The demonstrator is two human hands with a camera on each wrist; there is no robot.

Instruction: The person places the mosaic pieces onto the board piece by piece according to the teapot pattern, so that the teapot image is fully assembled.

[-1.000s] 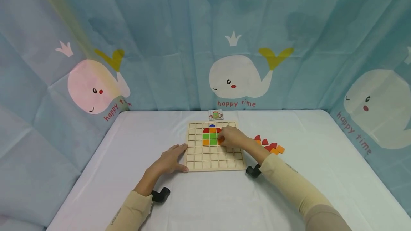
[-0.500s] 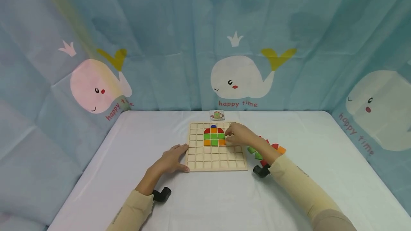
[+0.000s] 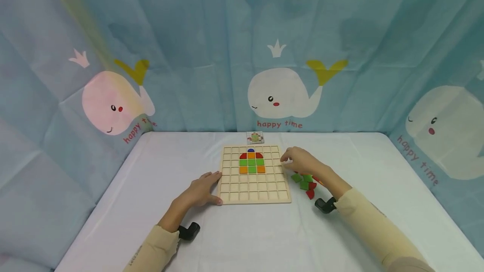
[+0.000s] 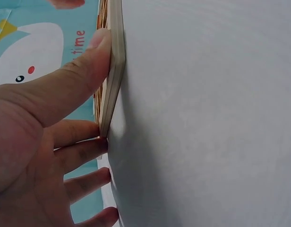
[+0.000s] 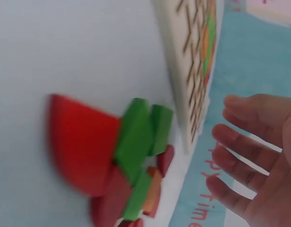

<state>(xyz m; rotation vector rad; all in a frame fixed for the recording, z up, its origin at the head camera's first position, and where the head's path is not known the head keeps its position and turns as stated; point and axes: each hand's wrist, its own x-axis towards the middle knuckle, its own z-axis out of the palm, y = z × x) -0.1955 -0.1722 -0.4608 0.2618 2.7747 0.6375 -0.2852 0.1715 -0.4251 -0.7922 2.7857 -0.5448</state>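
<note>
A wooden grid board (image 3: pixel 253 188) lies flat on the table. In its upper middle sit a blue half-round piece (image 3: pixel 251 150), red rounded corner pieces, and orange and green squares (image 3: pixel 252 163). My left hand (image 3: pixel 200 190) touches the board's left edge, thumb near the front corner and fingers spread, as the left wrist view confirms. Just over the board's right edge hangs my right hand (image 3: pixel 302 162); the right wrist view shows its fingers loosely bent with nothing between them. Below that hand lie loose green squares (image 3: pixel 304 185) and red quarter-round pieces (image 5: pixel 84 144), with some orange partly hidden by the forearm.
A small picture card (image 3: pixel 255 137) lies behind the board near the table's back edge. The table wears a white cloth (image 3: pixel 242 238). A blue curtain (image 3: pixel 211 95) with printed whales stands behind and at both sides.
My right hand has drawn away from the orange piece on the board and moved right, past the board's edge. Green loose pieces have come into sight. The left hand stays put.
</note>
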